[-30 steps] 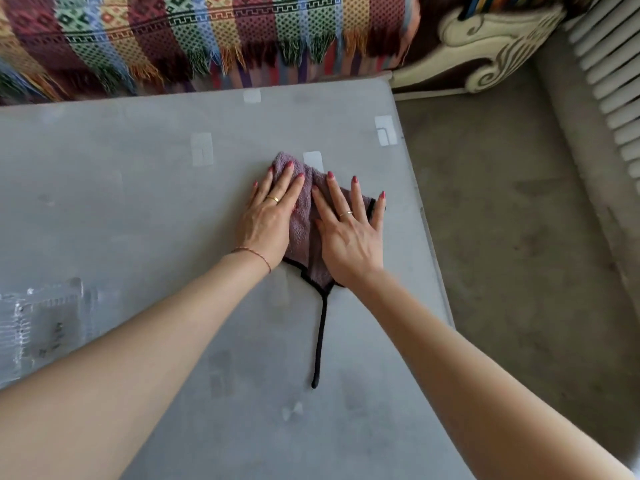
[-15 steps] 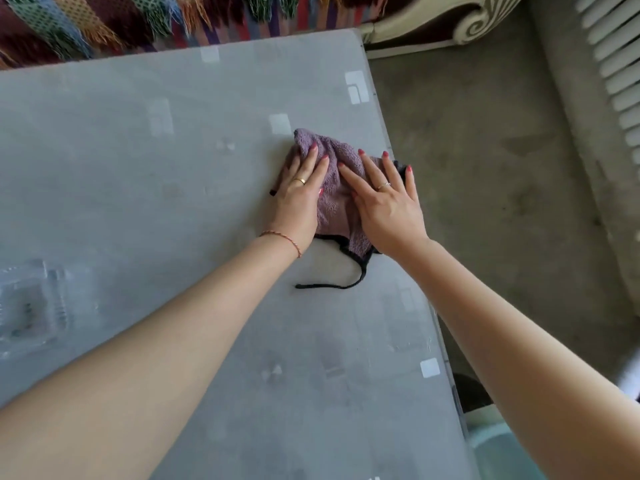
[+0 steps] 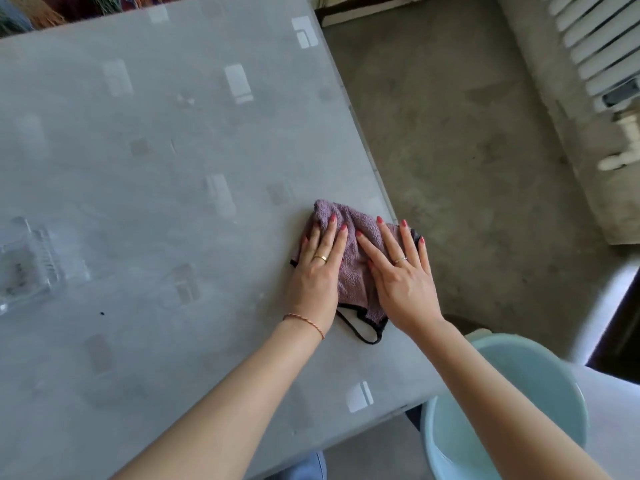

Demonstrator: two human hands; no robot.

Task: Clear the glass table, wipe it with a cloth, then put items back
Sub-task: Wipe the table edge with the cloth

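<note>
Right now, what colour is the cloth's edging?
Black, round a purple cloth; head view.

floor [image 3: 450, 140]: grey concrete | radiator [image 3: 595, 39]: white, right | basin [image 3: 519, 410]: pale blue

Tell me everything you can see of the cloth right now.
The cloth is mauve terry with black edging and a thin black loop trailing from its near end. It lies bunched on the glass table, close to the right edge. The left hand and right hand press flat on it, fingers straight.
</note>
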